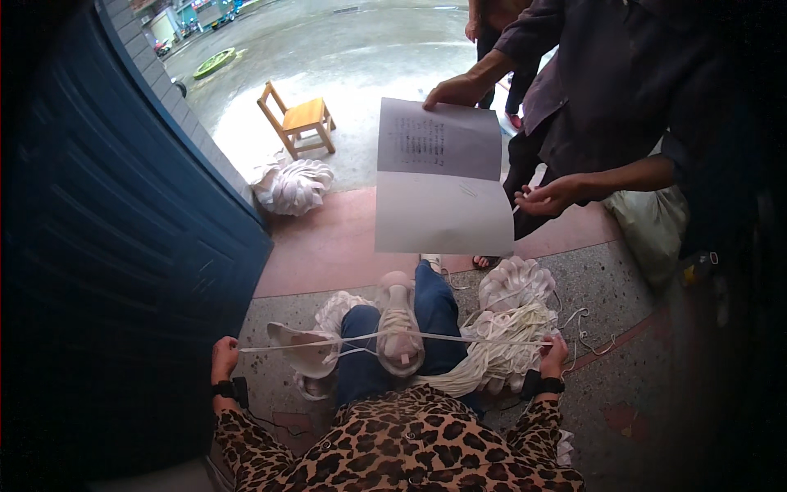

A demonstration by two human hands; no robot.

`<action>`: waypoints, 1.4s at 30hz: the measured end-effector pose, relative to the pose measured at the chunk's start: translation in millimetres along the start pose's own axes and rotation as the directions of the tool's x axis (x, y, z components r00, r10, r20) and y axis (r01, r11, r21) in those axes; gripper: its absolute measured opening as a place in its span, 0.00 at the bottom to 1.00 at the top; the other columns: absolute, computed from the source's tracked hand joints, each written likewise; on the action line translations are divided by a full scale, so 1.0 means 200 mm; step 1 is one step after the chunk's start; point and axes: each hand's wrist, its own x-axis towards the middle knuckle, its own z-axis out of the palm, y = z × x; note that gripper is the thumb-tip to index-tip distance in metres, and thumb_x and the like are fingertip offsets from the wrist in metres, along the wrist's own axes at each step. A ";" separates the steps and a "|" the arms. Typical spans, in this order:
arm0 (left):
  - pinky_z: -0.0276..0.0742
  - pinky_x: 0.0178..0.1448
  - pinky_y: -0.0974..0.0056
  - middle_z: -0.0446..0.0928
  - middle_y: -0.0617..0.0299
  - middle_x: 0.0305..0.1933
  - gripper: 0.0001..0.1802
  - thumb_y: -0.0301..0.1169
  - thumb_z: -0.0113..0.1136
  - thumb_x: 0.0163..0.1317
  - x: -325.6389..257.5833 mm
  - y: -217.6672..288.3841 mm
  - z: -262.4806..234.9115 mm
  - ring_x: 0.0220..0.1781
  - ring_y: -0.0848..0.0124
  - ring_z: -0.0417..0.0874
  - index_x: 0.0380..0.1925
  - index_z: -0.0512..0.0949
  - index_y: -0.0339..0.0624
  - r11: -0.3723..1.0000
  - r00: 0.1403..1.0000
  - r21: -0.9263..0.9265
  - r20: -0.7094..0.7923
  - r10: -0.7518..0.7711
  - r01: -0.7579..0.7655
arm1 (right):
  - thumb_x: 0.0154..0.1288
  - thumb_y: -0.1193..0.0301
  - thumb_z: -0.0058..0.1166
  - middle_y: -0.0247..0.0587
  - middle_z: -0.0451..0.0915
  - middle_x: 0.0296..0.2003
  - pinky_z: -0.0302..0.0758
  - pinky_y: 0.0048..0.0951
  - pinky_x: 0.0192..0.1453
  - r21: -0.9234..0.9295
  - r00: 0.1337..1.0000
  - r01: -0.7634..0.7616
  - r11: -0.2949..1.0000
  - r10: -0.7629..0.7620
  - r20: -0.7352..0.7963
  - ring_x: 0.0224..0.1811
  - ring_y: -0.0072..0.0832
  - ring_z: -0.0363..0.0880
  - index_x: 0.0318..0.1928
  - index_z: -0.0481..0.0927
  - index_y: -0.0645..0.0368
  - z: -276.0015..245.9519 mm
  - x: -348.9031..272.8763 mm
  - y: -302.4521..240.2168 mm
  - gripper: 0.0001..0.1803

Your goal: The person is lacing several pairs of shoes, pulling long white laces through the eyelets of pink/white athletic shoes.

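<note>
A pale sneaker [399, 324] rests on my lap between my thighs. From its upper, a white shoelace [459, 336] stretches out almost straight to both sides. My left hand [224, 359], far out to the left by the blue door, is closed on one end of it. On the right, my right hand [554, 354] pinches the other end. Another pale shoe [305, 348] lies tilted beside my left thigh. Loose white laces [500, 344] are heaped over my right thigh, with the right hand near their edge.
A co-worker's hands [459, 88] hold an open paper booklet [443, 213] ahead of my knees. A blue door [164, 246] stands at left. Beyond are a wooden chair [305, 115] and a bundle of pale shoe parts [297, 187]. A sack [652, 225] stands at right.
</note>
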 end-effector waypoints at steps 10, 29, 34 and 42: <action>0.80 0.57 0.48 0.85 0.41 0.48 0.12 0.22 0.54 0.64 0.07 0.47 0.13 0.54 0.44 0.84 0.44 0.85 0.36 0.986 0.986 0.033 -0.011 0.165 -0.164 | 0.76 0.67 0.48 0.36 0.85 0.35 0.75 0.25 0.32 0.066 0.999 -0.042 0.997 0.043 -0.013 0.30 0.23 0.80 0.57 0.77 0.56 0.04 -0.06 -0.19 0.15; 0.82 0.40 0.60 0.84 0.53 0.33 0.12 0.23 0.61 0.66 -0.47 1.69 -0.52 0.33 0.59 0.85 0.48 0.84 0.36 0.627 0.768 -0.531 -0.073 0.637 -0.570 | 0.61 0.72 0.60 0.59 0.78 0.56 0.66 0.49 0.72 -0.685 0.759 0.582 0.438 -0.594 0.266 0.63 0.57 0.73 0.56 0.79 0.65 0.49 -0.29 0.17 0.22; 0.82 0.40 0.50 0.83 0.53 0.32 0.12 0.21 0.61 0.68 -0.81 2.24 -0.91 0.29 0.60 0.83 0.50 0.81 0.40 -0.404 -0.108 -0.823 -0.396 0.912 -0.400 | 0.61 0.75 0.61 0.56 0.77 0.57 0.64 0.49 0.74 -0.342 0.383 0.920 0.190 -0.615 0.689 0.65 0.52 0.72 0.58 0.77 0.64 1.13 -0.70 0.20 0.24; 0.79 0.37 0.52 0.81 0.51 0.33 0.18 0.21 0.60 0.70 -0.84 2.30 -1.00 0.28 0.60 0.79 0.58 0.77 0.47 -0.531 -0.230 -0.824 -0.488 0.842 -0.196 | 0.67 0.68 0.53 0.35 0.83 0.39 0.69 0.44 0.51 -0.159 0.111 0.986 -0.048 -0.521 0.846 0.49 0.38 0.79 0.41 0.82 0.52 1.48 -1.14 0.21 0.07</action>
